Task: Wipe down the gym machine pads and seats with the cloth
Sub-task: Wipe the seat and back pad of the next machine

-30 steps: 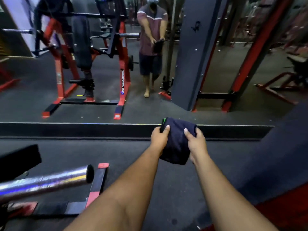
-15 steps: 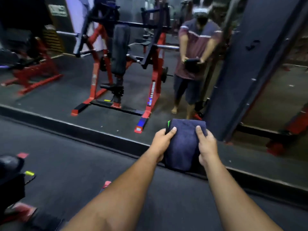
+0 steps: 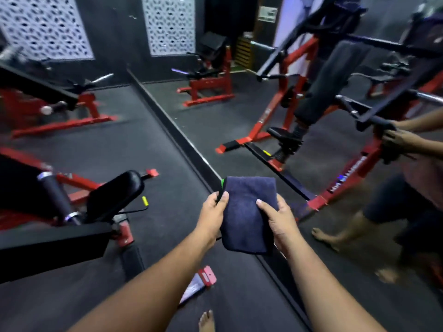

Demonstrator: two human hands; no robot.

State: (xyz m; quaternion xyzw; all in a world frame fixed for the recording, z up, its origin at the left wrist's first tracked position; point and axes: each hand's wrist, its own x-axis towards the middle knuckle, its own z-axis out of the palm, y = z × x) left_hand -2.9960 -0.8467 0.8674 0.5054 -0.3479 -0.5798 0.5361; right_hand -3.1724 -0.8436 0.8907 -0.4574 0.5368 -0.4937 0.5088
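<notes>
1. The left hand (image 3: 212, 213) and right hand (image 3: 278, 218) are both raised in front of the body, each closed around one side of a folded cloth (image 3: 247, 212). The left thumb lies across its left edge and the right thumb across its right edge; the other fingers are hidden behind it.
2. The floor (image 3: 153, 144) is dark rubber matting and fills most of the view.
3. A mirror (image 3: 239, 111) covers the wall to the right; its dark base strip runs diagonally from the far corner toward the person, passing behind the cloth. It reflects a red-framed machine with a long dark back pad, and the person's arms holding the cloth at the right edge.
4. At the left stands a red and black machine (image 3: 79, 188), near the left hand but apart from it. A black seat pad (image 3: 117, 194) on it is tilted, and a black roller (image 3: 51, 190) sits just beside that pad.
5. Another red machine (image 3: 60, 109) stands farther back on the left, blurred.
6. The cloth is dark blue, held upright in the air between the hands, touching no machine. A small green tag (image 3: 223, 182) shows at its upper left corner.
7. A bare foot (image 3: 206, 321) shows at the bottom edge, near the red end of a machine leg (image 3: 208, 275).
8. No bins, buckets or other containers are in sight.
</notes>
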